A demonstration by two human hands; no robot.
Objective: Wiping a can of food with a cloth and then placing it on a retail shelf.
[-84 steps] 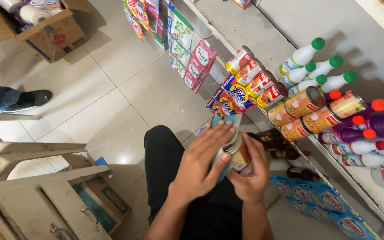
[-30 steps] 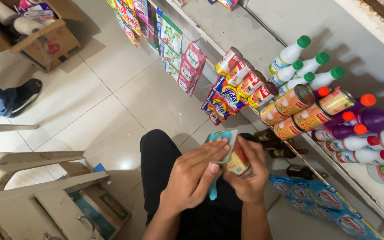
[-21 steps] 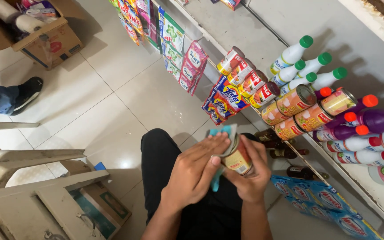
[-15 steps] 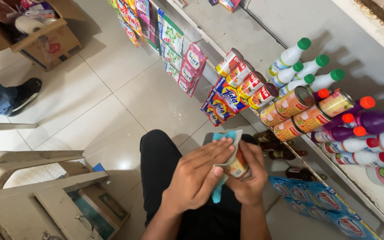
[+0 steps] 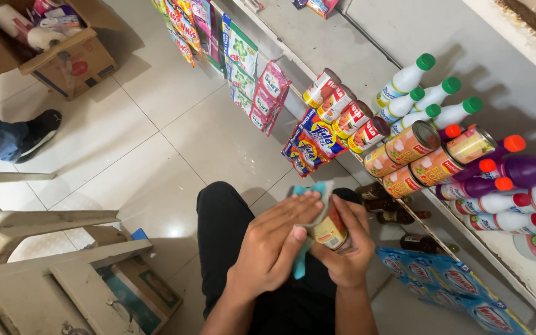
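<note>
My right hand (image 5: 347, 248) grips a small tin can (image 5: 330, 231) with a yellow and red label, held over my lap. My left hand (image 5: 274, 245) presses a light blue cloth (image 5: 308, 211) against the can's top and side; a strip of the cloth hangs below my thumb. Both hands sit close together just in front of a low shelf. On that shelf lie more cans (image 5: 407, 155) on their sides, within arm's reach to the right.
White bottles with green caps (image 5: 426, 102) and purple bottles with red caps (image 5: 516, 167) line the shelf. Detergent sachets (image 5: 311, 139) hang at its edge. A cardboard box (image 5: 51, 49) and another person's leg and shoe (image 5: 13, 133) are at the far left. A white plastic chair (image 5: 7, 226) stands beside me.
My left hand has kept sliding the cloth over the can, which has turned a little in my right hand. The view has shifted slightly.
</note>
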